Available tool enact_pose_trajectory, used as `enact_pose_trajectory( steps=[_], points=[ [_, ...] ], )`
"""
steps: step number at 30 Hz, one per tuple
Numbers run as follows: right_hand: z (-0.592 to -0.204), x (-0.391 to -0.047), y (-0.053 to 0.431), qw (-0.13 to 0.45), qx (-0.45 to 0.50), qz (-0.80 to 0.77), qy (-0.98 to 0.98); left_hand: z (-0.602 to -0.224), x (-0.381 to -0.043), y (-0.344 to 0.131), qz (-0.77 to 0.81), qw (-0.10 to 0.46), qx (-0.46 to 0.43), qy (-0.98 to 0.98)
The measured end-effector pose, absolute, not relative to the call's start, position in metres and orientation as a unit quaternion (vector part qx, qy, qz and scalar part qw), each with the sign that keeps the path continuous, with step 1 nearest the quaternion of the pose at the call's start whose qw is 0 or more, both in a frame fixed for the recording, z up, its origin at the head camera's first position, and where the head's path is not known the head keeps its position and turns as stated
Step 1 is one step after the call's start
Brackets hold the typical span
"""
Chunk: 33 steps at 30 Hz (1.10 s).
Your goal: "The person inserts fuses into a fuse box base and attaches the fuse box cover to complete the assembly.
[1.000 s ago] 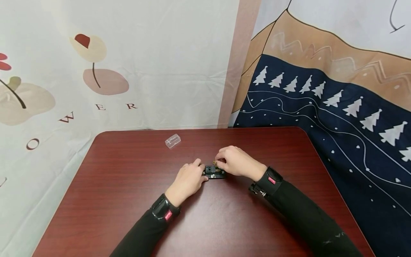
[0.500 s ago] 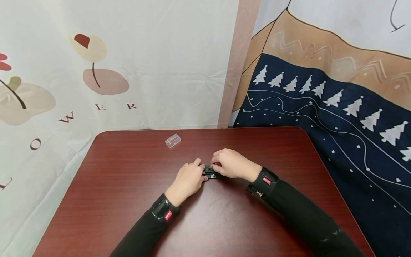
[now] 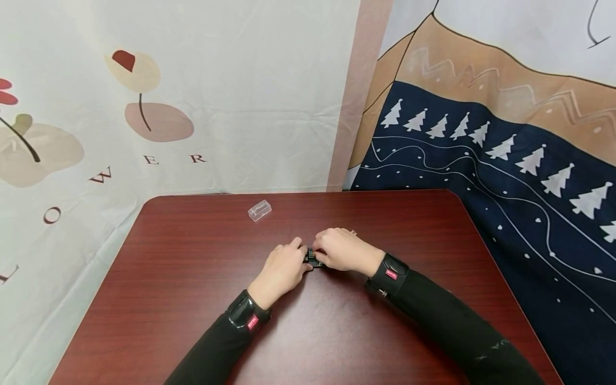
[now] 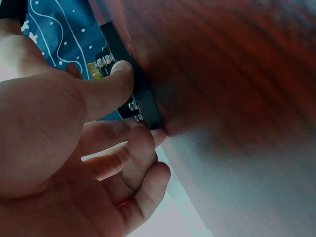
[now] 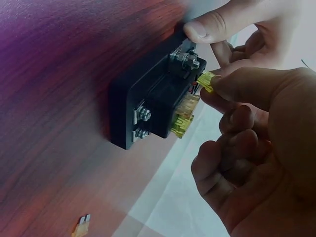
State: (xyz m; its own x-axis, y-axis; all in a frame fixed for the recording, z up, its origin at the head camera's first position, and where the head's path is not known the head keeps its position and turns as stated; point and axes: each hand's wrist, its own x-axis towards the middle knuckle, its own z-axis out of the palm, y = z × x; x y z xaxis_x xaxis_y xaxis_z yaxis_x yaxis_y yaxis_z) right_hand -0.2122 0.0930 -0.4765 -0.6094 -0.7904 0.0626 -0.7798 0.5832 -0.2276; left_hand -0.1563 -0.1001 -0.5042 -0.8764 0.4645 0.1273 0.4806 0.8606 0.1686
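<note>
A small black fuse block with metal screw terminals lies on the table. My left hand grips its left end, thumb along the near side and fingers at the far side. Between thumb and index finger, my right hand pinches a yellow blade fuse, held right at the block's top near the left hand. Two more fuses sit side by side in the block: a pale tan fuse and another yellow fuse. The right hand covers the block's right part in the head view.
Toward the table's back edge lies a clear plastic cover. A loose tan blade fuse rests on the table beyond the block's right end. Fabric hangings stand behind and to the right of the table.
My right hand has moved left and slightly down along the fuse block with the yellow blade fuse. A small pale piece now shows behind that hand. The left hand has stayed put.
</note>
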Motion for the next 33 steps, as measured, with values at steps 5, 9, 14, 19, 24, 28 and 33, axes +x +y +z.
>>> enact_pose_trajectory(
  steps=[5,9,14,19,24,28,33],
  points=[
    [-0.477,-0.210,0.091,0.020,-0.443,-0.117,0.889,-0.505,-0.156,-0.100,-0.101,0.047,-0.247,-0.963],
    [-0.477,-0.209,0.090,0.021,-0.443,-0.119,0.888,-0.505,-0.156,-0.099,-0.100,0.047,-0.248,-0.962],
    [-0.477,-0.209,0.089,0.019,-0.439,-0.116,0.891,-0.504,-0.155,-0.099,-0.099,0.048,-0.247,-0.963],
    [-0.478,-0.207,0.088,0.017,-0.434,-0.120,0.893,-0.505,-0.155,-0.099,-0.098,0.053,-0.249,-0.962],
    [-0.481,-0.206,0.085,0.016,-0.431,-0.113,0.895,-0.507,-0.155,-0.099,-0.098,0.062,-0.252,-0.961],
    [-0.482,-0.205,0.083,0.015,-0.434,-0.102,0.895,-0.508,-0.155,-0.099,-0.100,0.069,-0.251,-0.960],
    [-0.481,-0.203,0.082,0.009,-0.434,-0.099,0.896,-0.509,-0.154,-0.099,-0.104,0.076,-0.253,-0.959]
  ],
)
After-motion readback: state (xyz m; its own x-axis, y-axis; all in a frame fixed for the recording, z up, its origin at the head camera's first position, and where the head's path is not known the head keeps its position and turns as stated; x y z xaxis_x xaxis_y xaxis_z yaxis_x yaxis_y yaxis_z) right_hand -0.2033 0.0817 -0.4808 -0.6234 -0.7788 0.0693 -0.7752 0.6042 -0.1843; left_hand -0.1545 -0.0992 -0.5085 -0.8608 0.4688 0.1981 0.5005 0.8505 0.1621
